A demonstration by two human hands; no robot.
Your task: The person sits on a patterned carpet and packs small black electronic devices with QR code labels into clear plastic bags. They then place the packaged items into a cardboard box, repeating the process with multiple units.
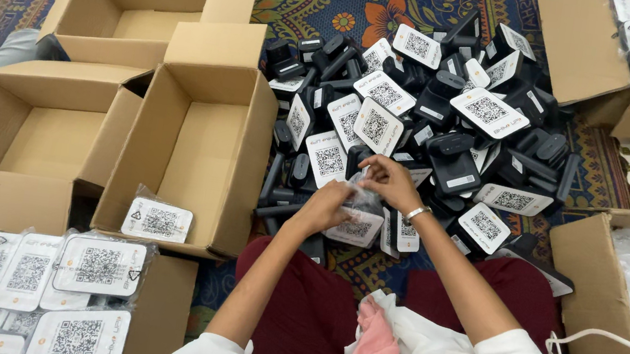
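Maroon-trousered knees (312, 316) frame both hands, the left hand (325, 205) and right hand (390, 181) pinching a clear plastic bag (364, 198) between fingertips, just above a white code card (355, 228) at the black device pile (453, 131), beside an open cardboard box (204, 145).

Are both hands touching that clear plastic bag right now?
Touching. The head view shows the left hand and right hand both pinching the clear plastic bag between them.

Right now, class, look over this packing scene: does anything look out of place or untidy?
Yes. One bagged white card lies alone on the flap of the open cardboard box, apart from the stacked bagged cards at lower left. The black devices lie in a jumbled heap on the rug, where both hands handle a clear bag.
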